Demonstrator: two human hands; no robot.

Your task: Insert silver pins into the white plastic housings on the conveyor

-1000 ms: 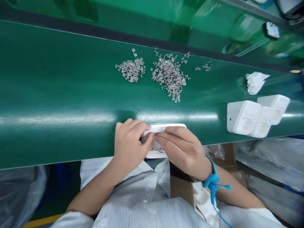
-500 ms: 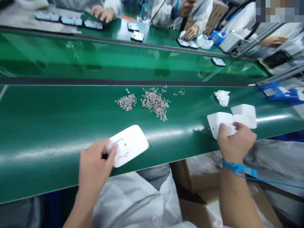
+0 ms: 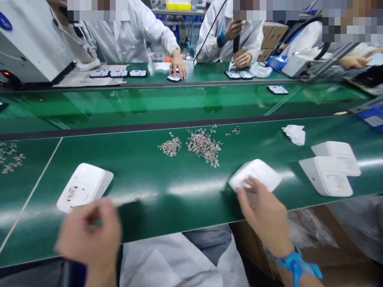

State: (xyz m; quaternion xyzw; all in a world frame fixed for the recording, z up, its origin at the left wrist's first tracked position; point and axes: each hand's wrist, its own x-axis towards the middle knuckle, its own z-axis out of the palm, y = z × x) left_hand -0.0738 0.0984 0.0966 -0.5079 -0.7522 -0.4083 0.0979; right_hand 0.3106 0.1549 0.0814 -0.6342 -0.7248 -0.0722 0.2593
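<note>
My right hand grips the near edge of a white plastic housing, tilted just over or on the green bench; motion blurs the piece. On the left, another white housing with small dark cutouts rests on the bench. My left hand is just below it, fingers curled and smeared by motion, and whether it touches the housing is unclear. Two more white housings lie against each other at the right. Between the hands, farther back, are a large pile of small metal pieces and a smaller pile.
A crumpled white tissue lies at the right back. More small metal pieces are at the far left. Beyond a dark rail, co-workers in white coats handle black-edged units. A blue bin stands at the right edge.
The left housing has moved left onto the bench, out of my left hand's earlier grip. My right hand has moved left with a housing, leaving two at the right. The view has tilted up.
</note>
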